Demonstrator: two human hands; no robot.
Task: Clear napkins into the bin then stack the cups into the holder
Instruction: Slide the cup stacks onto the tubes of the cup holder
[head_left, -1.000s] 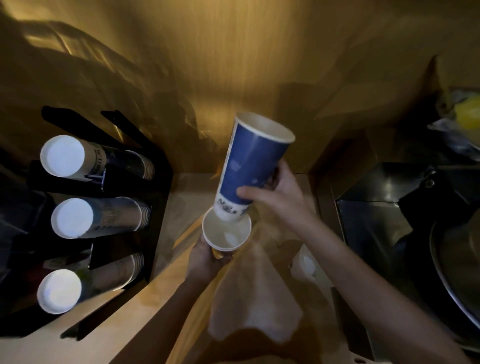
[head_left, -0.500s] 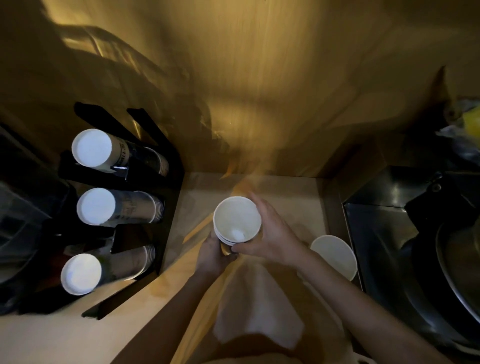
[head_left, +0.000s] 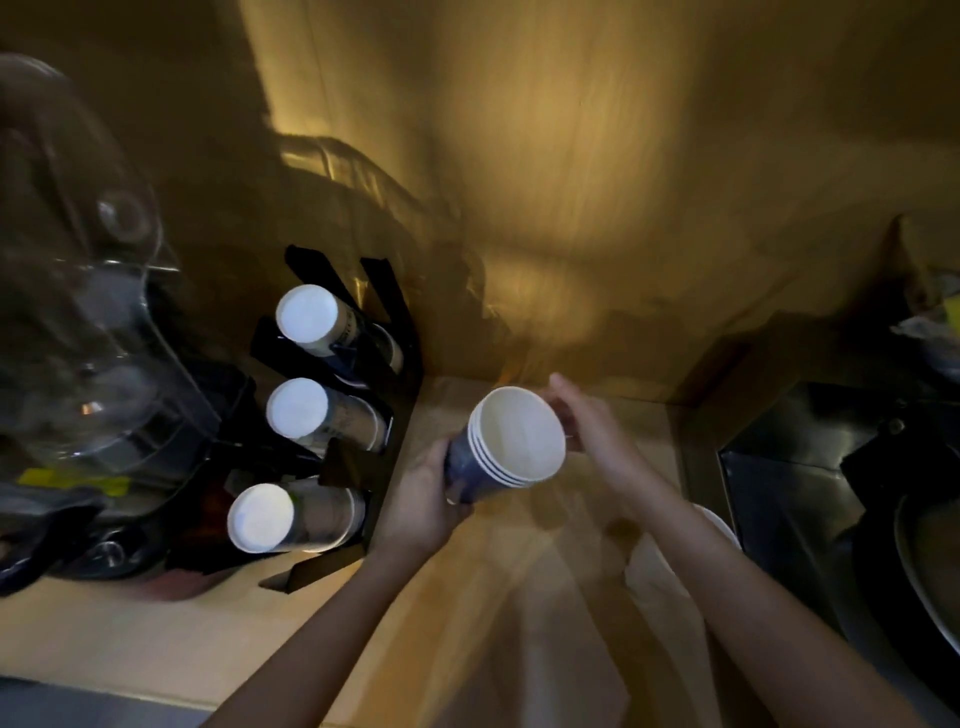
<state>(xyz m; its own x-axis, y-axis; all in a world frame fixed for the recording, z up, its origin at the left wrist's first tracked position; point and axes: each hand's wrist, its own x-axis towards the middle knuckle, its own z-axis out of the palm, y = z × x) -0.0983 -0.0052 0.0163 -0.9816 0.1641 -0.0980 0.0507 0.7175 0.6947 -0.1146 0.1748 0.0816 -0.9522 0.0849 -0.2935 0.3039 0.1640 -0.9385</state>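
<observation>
A stack of three nested blue paper cups (head_left: 511, 447) is tilted with its white mouth facing me above the counter. My left hand (head_left: 426, 499) grips the stack's blue body from the left. My right hand (head_left: 597, 441) is beside the rim on the right, fingers spread, just touching or barely off it. The black cup holder (head_left: 343, 467) stands at the left with three rows of cups lying on their sides, white bottoms (head_left: 304, 319) toward me. A pale napkin (head_left: 652, 564) lies on the counter under my right forearm, blurred.
A clear domed container (head_left: 78, 291) sits left of the holder. The wooden wall (head_left: 571, 182) closes the back. A steel sink area (head_left: 810, 493) with a dark round pan lies at the right. A white round rim (head_left: 724, 525) shows beside my right forearm.
The blue cup went into the stack, and the stack has tilted toward the holder side in my left hand. My right hand has come off to the rim's right. The view shifted left.
</observation>
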